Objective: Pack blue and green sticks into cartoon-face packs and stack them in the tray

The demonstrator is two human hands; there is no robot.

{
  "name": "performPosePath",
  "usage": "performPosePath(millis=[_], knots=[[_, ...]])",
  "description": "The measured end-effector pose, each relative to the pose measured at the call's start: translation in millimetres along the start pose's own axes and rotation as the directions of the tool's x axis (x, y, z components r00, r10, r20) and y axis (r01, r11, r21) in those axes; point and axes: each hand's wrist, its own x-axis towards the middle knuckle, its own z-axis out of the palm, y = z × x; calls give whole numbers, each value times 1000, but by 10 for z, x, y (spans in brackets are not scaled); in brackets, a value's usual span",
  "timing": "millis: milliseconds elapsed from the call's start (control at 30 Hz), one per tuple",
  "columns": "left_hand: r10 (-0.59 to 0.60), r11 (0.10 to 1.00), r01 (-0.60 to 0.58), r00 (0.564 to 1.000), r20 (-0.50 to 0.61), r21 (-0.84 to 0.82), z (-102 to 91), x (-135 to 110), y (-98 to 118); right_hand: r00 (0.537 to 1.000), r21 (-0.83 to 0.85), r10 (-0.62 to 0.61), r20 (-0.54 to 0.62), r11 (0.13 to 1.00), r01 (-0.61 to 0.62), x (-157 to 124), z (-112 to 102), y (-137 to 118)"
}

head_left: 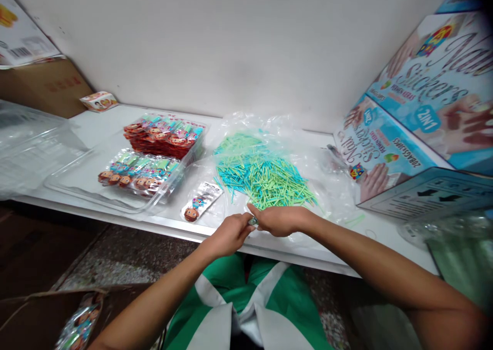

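Note:
My left hand (227, 235) and my right hand (278, 220) meet at the table's front edge, fingers pinched together. Between them shows a bit of a small printed packet (252, 221), mostly hidden by the fingers. Just beyond lies a heap of thin green and blue sticks (269, 178) on a clear plastic bag (327, 186). To the left of my hands, one flat packet with a cartoon figure (198, 203) rests on the table. A clear plastic tray (157, 201) farther left holds stacks of similar packets (162, 134).
Printed nail sticker boxes (408, 134) stand at the right. A brown carton (42, 85), a small box (99, 101) and clear plastic containers (34, 150) occupy the left. A white wall (246, 47) closes off the back. Below left, an open carton holds more packets (82, 322).

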Motion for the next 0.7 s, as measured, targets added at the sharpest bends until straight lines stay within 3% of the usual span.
performPosePath(millis=[167,300,400,533,700], knots=[[-7,1000,8,993,119,-10,38,28,-4,996,-27,-4,87,1000,6,13,-118,-36],[-14,997,26,988,151,-74,81,38,-15,989,92,-112,96,990,103,-13,-263,-29],[-41,980,75,983,181,-184,123,45,-19,988,155,-152,-1,976,150,-29,-303,-42],[-89,923,179,961,263,-341,187,66,-42,978,114,-86,-192,988,109,6,-263,-110],[-129,856,246,953,273,-455,238,95,-102,989,-3,-36,-141,999,36,103,-202,-156]])
